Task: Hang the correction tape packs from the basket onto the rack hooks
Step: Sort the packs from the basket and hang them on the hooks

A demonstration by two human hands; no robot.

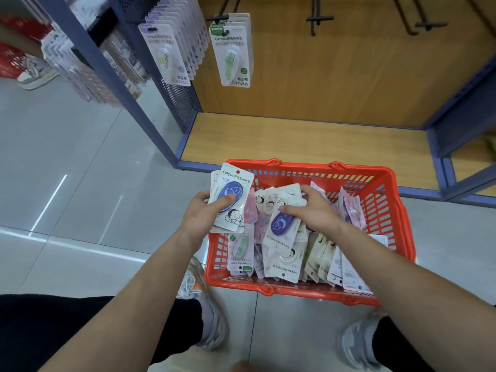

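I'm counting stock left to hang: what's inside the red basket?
Many loose correction tape packs, purple, green and pink ones showing, with the right hand gripping some. Lower layers and the basket floor are covered.

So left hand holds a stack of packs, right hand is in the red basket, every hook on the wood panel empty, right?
No. Head view: one hook on the wood panel already carries green packs; the hooks right of it are empty. Left hand, stack of packs, right hand and red basket as stated.
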